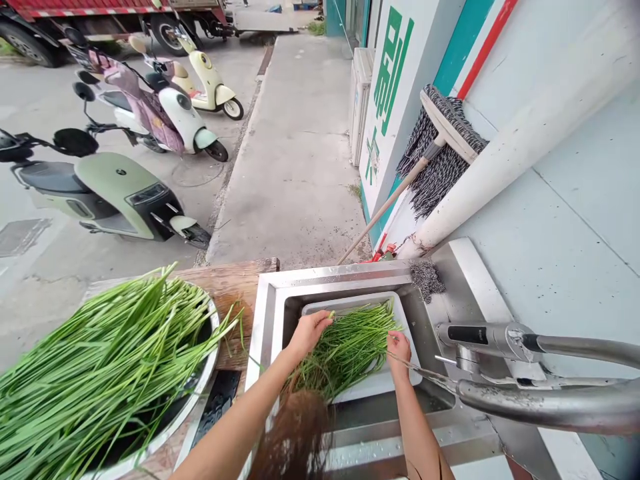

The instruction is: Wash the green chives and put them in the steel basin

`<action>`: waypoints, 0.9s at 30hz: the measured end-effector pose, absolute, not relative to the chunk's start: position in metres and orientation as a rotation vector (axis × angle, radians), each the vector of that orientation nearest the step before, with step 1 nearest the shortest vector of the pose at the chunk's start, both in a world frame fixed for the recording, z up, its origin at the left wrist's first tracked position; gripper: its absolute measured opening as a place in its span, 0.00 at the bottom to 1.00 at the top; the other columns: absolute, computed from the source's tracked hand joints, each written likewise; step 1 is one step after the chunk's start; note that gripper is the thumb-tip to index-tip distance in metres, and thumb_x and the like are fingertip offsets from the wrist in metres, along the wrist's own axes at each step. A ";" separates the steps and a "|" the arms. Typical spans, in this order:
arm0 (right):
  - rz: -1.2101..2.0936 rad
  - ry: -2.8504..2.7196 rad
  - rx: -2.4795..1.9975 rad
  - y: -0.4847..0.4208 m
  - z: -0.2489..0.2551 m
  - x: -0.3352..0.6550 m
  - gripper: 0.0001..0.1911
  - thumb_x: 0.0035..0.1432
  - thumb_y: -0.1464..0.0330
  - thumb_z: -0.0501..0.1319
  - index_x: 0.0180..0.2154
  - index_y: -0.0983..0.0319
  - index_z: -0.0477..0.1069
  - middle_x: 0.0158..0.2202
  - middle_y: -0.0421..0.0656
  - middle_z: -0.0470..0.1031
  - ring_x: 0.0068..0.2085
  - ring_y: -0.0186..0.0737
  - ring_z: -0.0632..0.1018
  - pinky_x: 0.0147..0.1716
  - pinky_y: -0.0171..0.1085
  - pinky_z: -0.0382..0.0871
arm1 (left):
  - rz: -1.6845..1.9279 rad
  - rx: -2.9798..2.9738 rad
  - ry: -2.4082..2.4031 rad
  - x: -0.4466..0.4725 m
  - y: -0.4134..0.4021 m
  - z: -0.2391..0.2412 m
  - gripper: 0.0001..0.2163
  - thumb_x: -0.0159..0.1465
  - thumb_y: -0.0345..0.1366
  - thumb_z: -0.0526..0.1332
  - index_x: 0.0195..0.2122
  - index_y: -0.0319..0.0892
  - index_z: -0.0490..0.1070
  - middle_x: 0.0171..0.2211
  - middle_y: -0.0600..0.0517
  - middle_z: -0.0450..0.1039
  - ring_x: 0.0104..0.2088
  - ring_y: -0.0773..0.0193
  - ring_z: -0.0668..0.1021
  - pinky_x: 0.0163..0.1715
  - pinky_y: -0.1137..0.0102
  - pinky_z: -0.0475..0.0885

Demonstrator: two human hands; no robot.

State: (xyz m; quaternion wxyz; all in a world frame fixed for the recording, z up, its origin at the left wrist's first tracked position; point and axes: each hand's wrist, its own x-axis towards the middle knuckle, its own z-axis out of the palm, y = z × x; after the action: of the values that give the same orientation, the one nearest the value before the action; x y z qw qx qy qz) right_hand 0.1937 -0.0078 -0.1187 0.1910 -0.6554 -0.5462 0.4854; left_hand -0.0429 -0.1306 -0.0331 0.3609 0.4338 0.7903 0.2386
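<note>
Garlic chives (357,343) lie heaped in a white plastic tub (407,320) inside the steel sink (273,300). My left hand (311,331) is closed in a pinch at the tub's far left side, with a small pale green chive piece at its fingertips. On the right, the fingers of my right hand (399,353) are curled closed at the ends of the chive stalks. A thin stream of water from the spout (480,395) runs across close to my right wrist. Some hair hangs over the near end of the heap and hides part of it.
Left of the sink, a large round basin (214,327) overflows with long chives on a wooden board (240,283). A faucet (480,337) and steel scrubber (427,280) sit on the right rim. Behind stand a mop (435,157), a white pipe (500,147) and parked scooters (120,190).
</note>
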 end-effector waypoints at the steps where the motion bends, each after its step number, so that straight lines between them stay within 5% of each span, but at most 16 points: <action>1: 1.419 -1.545 -1.758 -0.010 -0.110 0.185 0.09 0.53 0.63 0.62 0.31 0.62 0.71 0.34 0.45 0.76 0.37 0.41 0.76 0.42 0.40 0.70 | 0.729 1.072 1.977 -0.038 -0.127 -0.028 0.12 0.65 0.39 0.52 0.37 0.40 0.74 0.34 0.50 0.76 0.36 0.62 0.76 0.39 0.70 0.70; 4: 1.603 -1.593 -1.460 -0.021 -0.080 0.156 0.14 0.52 0.59 0.60 0.36 0.62 0.73 0.36 0.45 0.77 0.37 0.41 0.77 0.41 0.38 0.71 | 1.042 0.842 1.757 -0.020 -0.117 -0.016 0.09 0.60 0.41 0.58 0.30 0.40 0.72 0.23 0.55 0.71 0.26 0.66 0.72 0.28 0.72 0.65; 8: 1.660 -1.625 -1.191 -0.029 -0.039 0.134 0.18 0.52 0.59 0.63 0.43 0.61 0.72 0.40 0.44 0.77 0.40 0.39 0.76 0.43 0.37 0.70 | 1.207 0.669 1.533 -0.003 -0.109 -0.005 0.09 0.56 0.41 0.63 0.29 0.41 0.67 0.20 0.56 0.70 0.23 0.68 0.69 0.26 0.73 0.63; 14: 1.486 -1.727 -1.135 -0.025 -0.010 0.131 0.10 0.57 0.62 0.59 0.29 0.61 0.73 0.30 0.41 0.74 0.35 0.37 0.73 0.39 0.35 0.66 | 1.227 0.580 1.378 0.002 -0.109 -0.007 0.12 0.55 0.43 0.65 0.27 0.41 0.66 0.20 0.55 0.71 0.21 0.68 0.69 0.23 0.72 0.62; 19: 1.408 -1.663 -1.241 -0.008 -0.013 0.128 0.13 0.58 0.60 0.56 0.31 0.62 0.71 0.28 0.41 0.72 0.31 0.37 0.71 0.35 0.35 0.65 | 1.235 0.550 1.382 -0.003 -0.112 -0.015 0.13 0.55 0.44 0.65 0.28 0.40 0.66 0.20 0.55 0.72 0.21 0.68 0.70 0.23 0.73 0.62; 23: 1.303 -1.605 -1.236 0.030 0.004 0.122 0.19 0.61 0.57 0.52 0.33 0.63 0.74 0.35 0.45 0.75 0.38 0.40 0.74 0.42 0.38 0.67 | 1.241 0.558 1.445 -0.009 -0.109 -0.019 0.13 0.54 0.45 0.64 0.29 0.40 0.66 0.20 0.55 0.72 0.20 0.69 0.69 0.23 0.73 0.62; 27: 1.224 -1.766 -1.150 0.041 0.021 0.119 0.18 0.51 0.60 0.62 0.43 0.60 0.75 0.53 0.48 0.68 0.44 0.40 0.74 0.43 0.39 0.68 | 1.245 0.649 1.563 -0.007 -0.101 -0.011 0.12 0.55 0.44 0.64 0.28 0.41 0.67 0.21 0.55 0.71 0.22 0.68 0.68 0.25 0.73 0.61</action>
State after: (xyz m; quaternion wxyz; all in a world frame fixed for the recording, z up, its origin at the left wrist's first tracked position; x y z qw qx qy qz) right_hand 0.1188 0.0407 0.0207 0.3452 -0.4428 -0.6801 0.4714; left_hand -0.0072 -0.1007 -0.0109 0.4972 0.2681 0.6454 0.5142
